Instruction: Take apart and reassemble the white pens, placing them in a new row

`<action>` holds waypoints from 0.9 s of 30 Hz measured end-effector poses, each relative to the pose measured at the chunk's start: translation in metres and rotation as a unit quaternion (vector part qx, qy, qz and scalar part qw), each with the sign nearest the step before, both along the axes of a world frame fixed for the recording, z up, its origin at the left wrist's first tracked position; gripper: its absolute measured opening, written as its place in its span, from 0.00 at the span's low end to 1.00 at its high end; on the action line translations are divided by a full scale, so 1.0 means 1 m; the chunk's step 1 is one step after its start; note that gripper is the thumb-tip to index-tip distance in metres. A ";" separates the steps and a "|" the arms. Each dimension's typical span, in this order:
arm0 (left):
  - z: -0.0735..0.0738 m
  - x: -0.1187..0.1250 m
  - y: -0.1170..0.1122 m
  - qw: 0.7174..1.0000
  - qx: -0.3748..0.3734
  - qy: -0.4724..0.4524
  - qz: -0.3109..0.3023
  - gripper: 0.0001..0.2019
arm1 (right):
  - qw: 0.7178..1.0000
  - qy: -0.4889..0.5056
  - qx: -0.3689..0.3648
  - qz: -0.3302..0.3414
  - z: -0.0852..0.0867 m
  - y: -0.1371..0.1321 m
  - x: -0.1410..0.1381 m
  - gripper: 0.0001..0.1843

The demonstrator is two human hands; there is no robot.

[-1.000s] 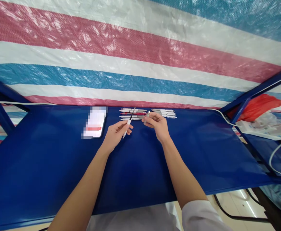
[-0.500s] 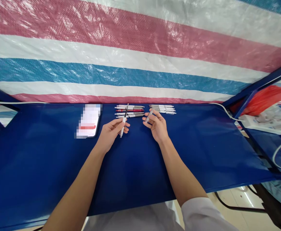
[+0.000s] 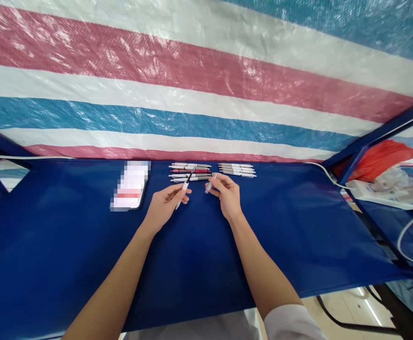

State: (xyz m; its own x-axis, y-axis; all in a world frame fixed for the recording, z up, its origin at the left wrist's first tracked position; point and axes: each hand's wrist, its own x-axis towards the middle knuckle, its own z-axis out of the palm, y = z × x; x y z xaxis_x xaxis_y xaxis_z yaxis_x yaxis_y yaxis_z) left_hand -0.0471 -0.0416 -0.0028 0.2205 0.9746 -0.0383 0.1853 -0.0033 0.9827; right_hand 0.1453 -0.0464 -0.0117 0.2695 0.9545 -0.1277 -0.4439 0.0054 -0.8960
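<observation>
Pinched in my left hand (image 3: 167, 204) is a white pen body (image 3: 184, 190) with its dark refill sticking out of the upper end, tilted to the upper right. My right hand (image 3: 228, 192) is closed on a clear grey pen barrel with a silver tip (image 3: 209, 185), held a little to the right of the pen body and apart from it. Behind my left hand lies a stack of pens (image 3: 192, 165), mostly white, with a red pen (image 3: 181, 171) among them. A second row of white pens (image 3: 236, 168) lies behind my right hand.
A phone (image 3: 131, 186) with a blurred screen lies left on the blue tabletop (image 3: 192, 264). Striped sheeting (image 3: 178, 85) hangs along the back edge. A white power strip (image 3: 379, 193), a cable (image 3: 333, 179) and a red plastic bag (image 3: 383, 160) are at the right.
My right hand has moved slightly left, closer to the pen body, and turned the barrel so its silver tip points up and right. The refill in my left hand leans further right.
</observation>
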 end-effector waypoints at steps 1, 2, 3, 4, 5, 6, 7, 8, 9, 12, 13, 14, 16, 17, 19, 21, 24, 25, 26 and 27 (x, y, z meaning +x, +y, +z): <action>0.001 0.000 0.000 1.000 0.004 0.008 -0.002 0.18 | 1.000 -0.010 0.005 0.000 0.001 0.000 -0.001 0.16; 0.002 0.001 -0.001 1.000 0.007 0.011 -0.004 0.18 | 1.000 -0.017 0.010 -0.003 0.002 0.000 -0.003 0.16; 0.003 0.001 -0.002 1.000 0.008 0.012 -0.007 0.18 | 1.000 -0.020 0.016 -0.010 0.004 -0.001 -0.004 0.16; 0.004 0.002 -0.002 1.000 0.007 0.011 -0.011 0.18 | 0.999 -0.019 0.023 -0.020 0.006 -0.001 -0.005 0.16; 0.005 0.002 -0.003 1.000 0.005 0.010 -0.015 0.18 | 0.999 -0.013 0.030 -0.034 0.010 -0.001 -0.005 0.16; 0.006 0.003 -0.004 1.000 0.003 0.009 -0.019 0.19 | 0.998 -0.006 0.038 -0.048 0.014 0.000 -0.006 0.15; 0.006 0.003 -0.005 1.000 0.003 0.009 -0.022 0.19 | 0.997 0.002 0.046 -0.061 0.018 0.000 -0.006 0.15; 0.006 0.003 -0.005 1.000 0.003 0.009 -0.024 0.19 | 0.996 0.009 0.054 -0.072 0.022 0.001 -0.006 0.14; 0.005 0.003 -0.005 1.000 0.006 0.008 -0.026 0.19 | 0.995 0.012 0.061 -0.079 0.027 0.002 -0.006 0.14; 0.002 0.002 -0.006 0.999 0.022 0.008 -0.035 0.19 | 0.993 0.010 0.076 -0.090 0.037 0.007 -0.006 0.13; 0.001 0.002 -0.006 0.999 0.027 0.010 -0.039 0.19 | 0.992 0.010 0.077 -0.094 0.039 0.009 -0.006 0.13; 0.001 0.002 -0.006 0.999 0.030 0.013 -0.042 0.19 | 0.992 0.013 0.078 -0.099 0.040 0.010 -0.005 0.13; 0.000 0.001 -0.006 0.998 0.032 0.019 -0.044 0.19 | 0.991 0.024 0.080 -0.108 0.039 0.012 -0.005 0.13; -0.001 0.001 -0.006 0.998 0.031 0.022 -0.043 0.19 | 0.990 0.030 0.082 -0.111 0.038 0.012 -0.006 0.13; -0.001 0.001 -0.006 0.998 0.031 0.028 -0.042 0.19 | 0.989 0.037 0.086 -0.114 0.037 0.012 -0.006 0.13; -0.002 0.002 -0.006 0.998 0.028 0.032 -0.042 0.19 | 0.989 0.035 0.088 -0.116 0.036 0.012 -0.006 0.14; -0.003 0.003 -0.006 0.998 0.026 0.032 -0.045 0.20 | 0.987 0.034 0.089 -0.127 0.036 0.011 -0.005 0.15; -0.004 0.004 -0.006 0.998 0.026 0.033 -0.047 0.20 | 0.987 0.036 0.088 -0.129 0.036 0.011 -0.005 0.15; -0.004 0.004 -0.006 0.998 0.026 0.034 -0.048 0.20 | 0.987 0.038 0.088 -0.130 0.035 0.011 -0.004 0.15; -0.005 0.004 -0.006 0.998 0.025 0.033 -0.049 0.20 | 0.987 0.041 0.088 -0.128 0.035 0.011 -0.004 0.14</action>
State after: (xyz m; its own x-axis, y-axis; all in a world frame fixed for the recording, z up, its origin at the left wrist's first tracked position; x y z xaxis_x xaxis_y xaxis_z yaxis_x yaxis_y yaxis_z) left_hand -0.0430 -0.0472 -0.0076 0.3130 0.9497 -0.0078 0.2467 -0.0734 0.9663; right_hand 0.1411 -0.0351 0.0233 0.5004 0.8658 0.0022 -0.4781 0.2785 -0.8330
